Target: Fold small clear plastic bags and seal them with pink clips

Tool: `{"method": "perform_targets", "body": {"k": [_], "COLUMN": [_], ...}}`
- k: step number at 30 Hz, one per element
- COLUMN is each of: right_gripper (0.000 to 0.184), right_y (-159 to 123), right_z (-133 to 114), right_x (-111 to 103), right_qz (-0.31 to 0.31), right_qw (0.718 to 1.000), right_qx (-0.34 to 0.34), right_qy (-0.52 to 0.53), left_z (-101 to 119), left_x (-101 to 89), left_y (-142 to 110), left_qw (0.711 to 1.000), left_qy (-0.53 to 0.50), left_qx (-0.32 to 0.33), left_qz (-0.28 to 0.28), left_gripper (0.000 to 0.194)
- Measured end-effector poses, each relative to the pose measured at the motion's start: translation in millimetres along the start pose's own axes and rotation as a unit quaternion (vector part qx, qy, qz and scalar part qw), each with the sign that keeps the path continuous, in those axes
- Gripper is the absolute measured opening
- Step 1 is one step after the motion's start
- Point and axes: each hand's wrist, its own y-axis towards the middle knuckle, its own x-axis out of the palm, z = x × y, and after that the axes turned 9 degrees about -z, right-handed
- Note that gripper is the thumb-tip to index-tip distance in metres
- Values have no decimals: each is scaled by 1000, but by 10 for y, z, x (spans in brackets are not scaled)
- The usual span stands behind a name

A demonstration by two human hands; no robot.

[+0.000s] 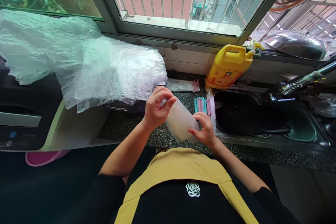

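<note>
Left hand (pixel 159 107) pinches and right hand (pixel 204 130) holds the whitish bag (pixel 180 119), which may slip if one grip weakens

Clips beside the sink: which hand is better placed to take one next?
Probably the right hand: it is nearer the clips than the left hand, though both touch the translucent bag.

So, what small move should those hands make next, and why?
Perhaps the right hand should reach for one of the teal and pink clips: they lie just beyond it, the left hand pinches one end of the whitish pouch, and a packet behind has similar pink clips on it.
</note>
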Motion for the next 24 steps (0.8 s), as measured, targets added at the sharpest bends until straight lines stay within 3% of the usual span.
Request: {"method": "perform_targets", "body": {"k": [5, 9, 13, 18, 21, 24], "right_gripper": [10, 13, 18, 62, 56, 41], "right_y": [-136, -250, -289, -27, 183, 257], "right_z": [70, 104, 141, 30, -90, -144], "right_x": [69, 211, 214, -39, -88, -19], "right_qz": [-31, -13, -36, -80, -131, -172], "right_qw": [999, 998, 997, 990, 979, 954], "right_qx": [9, 2, 8, -5, 12, 102], "right_qy": [31, 57, 67, 114, 158, 223], "left_z": [-13, -59, -112, -103, -66, -42], "left_x": [-20, 2, 15, 75, 148, 179], "left_y": [-7, -50, -81, -64, -44, -34], "left_qw": [999, 981, 975, 976, 965, 951], "left_qy": [49, 159, 176, 141, 151, 181], "left_qx": [23, 110, 136, 158, 192, 214], "left_qz": [5, 22, -11, -50, -97, -130], "left_gripper": [15, 10, 12, 11, 12, 14]}}
